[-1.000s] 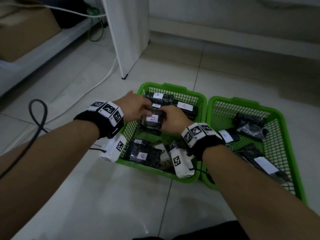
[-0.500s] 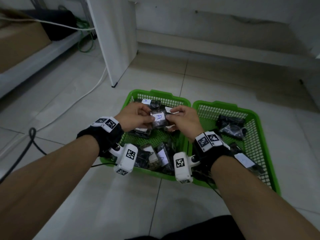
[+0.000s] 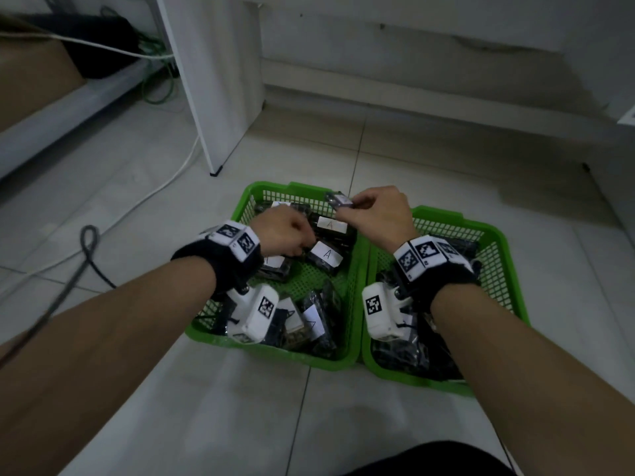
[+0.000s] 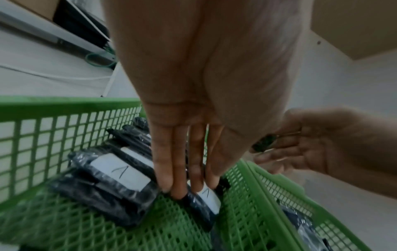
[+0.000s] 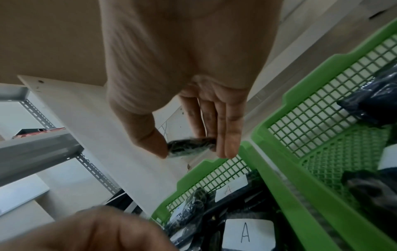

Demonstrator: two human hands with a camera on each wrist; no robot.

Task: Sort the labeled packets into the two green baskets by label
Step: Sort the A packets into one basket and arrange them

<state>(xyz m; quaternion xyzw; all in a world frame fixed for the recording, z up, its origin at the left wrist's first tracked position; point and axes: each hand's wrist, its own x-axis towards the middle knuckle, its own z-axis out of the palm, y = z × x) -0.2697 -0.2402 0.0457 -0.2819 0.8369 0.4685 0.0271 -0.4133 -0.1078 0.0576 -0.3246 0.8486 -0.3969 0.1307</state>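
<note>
Two green baskets stand side by side on the floor, the left basket (image 3: 275,187) holding dark packets with white "A" labels, the right basket (image 3: 443,214) holding more dark packets. My right hand (image 3: 355,205) pinches a small dark packet (image 3: 340,200) between thumb and fingers above the left basket's far rim; its label letter is unreadable. The right wrist view shows that packet (image 5: 191,145) edge-on in the right hand (image 5: 191,152). My left hand (image 3: 304,245) reaches down into the left basket (image 4: 53,135), its straight fingertips (image 4: 169,183) resting on an "A" packet (image 4: 209,197).
A white cabinet panel (image 3: 223,80) stands just beyond the left basket. A white cable (image 3: 165,182) and a grey cable loop (image 3: 90,240) lie on the tiles at left. A shelf with a cardboard box (image 3: 31,80) is at far left. A wall skirting (image 3: 446,97) runs behind.
Both hands held one "A" packet together over the left basket. Now the left hand has let go and dropped into the basket, while the right hand carries a packet up and away.
</note>
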